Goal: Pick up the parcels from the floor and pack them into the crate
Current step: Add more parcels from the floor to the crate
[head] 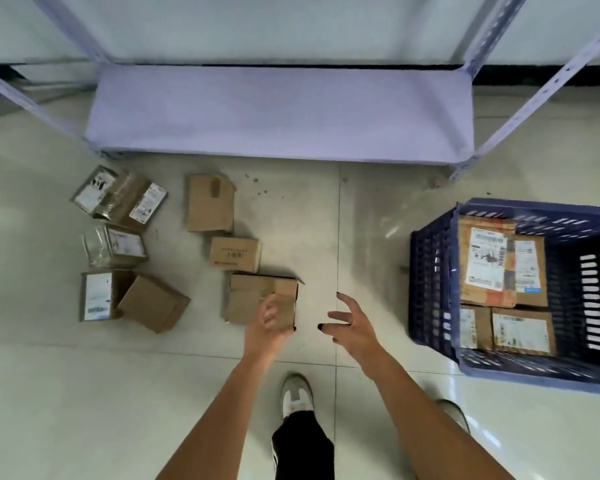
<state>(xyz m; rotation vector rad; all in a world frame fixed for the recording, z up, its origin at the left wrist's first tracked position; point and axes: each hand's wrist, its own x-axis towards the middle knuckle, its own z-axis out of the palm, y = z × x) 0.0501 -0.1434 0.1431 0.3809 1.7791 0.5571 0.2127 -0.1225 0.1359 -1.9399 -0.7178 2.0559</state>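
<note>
Several cardboard parcels lie on the tiled floor to the left. The nearest parcel (253,296) is plain brown. My left hand (271,322) is curled around its near right corner, thumb on top. My right hand (352,325) hovers just right of it, fingers spread, holding nothing. Other parcels include a flat one (210,202), a small printed one (235,253) and a cluster of labelled ones (118,199) further left. The blue plastic crate (430,289) stands at the right with several labelled parcels (489,265) inside.
A pale metal shelf unit (281,112) stands against the wall ahead, its uprights (520,109) slanting out on both sides. My shoes (297,393) are on the tiles below my arms. Bare floor lies between the parcels and the crate.
</note>
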